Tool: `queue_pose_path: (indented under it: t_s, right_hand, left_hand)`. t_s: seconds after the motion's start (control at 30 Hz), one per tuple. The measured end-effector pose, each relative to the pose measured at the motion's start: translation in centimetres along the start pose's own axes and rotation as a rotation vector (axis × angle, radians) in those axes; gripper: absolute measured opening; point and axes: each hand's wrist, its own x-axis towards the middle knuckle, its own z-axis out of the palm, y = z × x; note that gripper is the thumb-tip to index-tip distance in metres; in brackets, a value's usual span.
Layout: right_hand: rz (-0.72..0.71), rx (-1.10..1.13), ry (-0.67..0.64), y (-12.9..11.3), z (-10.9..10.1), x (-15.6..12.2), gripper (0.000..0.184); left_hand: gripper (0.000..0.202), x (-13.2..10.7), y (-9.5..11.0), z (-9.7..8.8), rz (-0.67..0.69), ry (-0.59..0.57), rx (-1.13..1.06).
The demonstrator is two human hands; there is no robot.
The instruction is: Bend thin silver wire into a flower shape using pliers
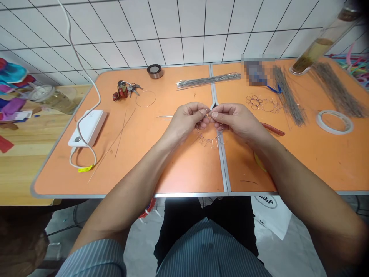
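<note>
My left hand (188, 117) and my right hand (235, 119) meet fingertip to fingertip over the middle seam of the orange table (173, 169). Both pinch a thin bent wire piece (210, 140) with small loops that hangs below the fingers. A straight end of wire sticks out to the left of my left hand. Red-handled pliers (273, 129) lie just right of my right wrist.
A bundle of straight wires (207, 80) lies behind the hands; finished wire flowers (262, 103) and darker wire bundles (288, 98) lie right. Tape rolls (334, 122), a key bunch (123, 90), a white power bank (88, 127) with cable, loose wires (121, 129) and a tall jar (319, 48) also stand here.
</note>
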Motion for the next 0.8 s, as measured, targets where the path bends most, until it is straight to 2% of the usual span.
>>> queue_pose_path:
  t_s: [0.2, 0.43, 0.63, 0.8]
  right_hand:
    - [0.001, -0.004, 0.024, 0.2, 0.0, 0.1, 0.020]
    - [-0.017, -0.075, 0.035, 0.0, 0.1, 0.1, 0.026]
    - [-0.059, -0.124, 0.106, 0.0, 0.6, 0.0, 0.011]
    - [-0.123, -0.193, 0.165, -0.4, 1.1, -0.3, 0.006]
  left_hand:
    - [0.004, -0.3, 0.5, 0.3, -0.027, 0.025, -0.004]
    - [0.004, -0.2, 0.6, 0.5, -0.006, 0.003, 0.026]
    - [0.009, 0.0, 0.3, 0.4, 0.035, -0.001, 0.029]
    - [0.007, 0.1, 0.0, 0.3, 0.040, -0.006, 0.012]
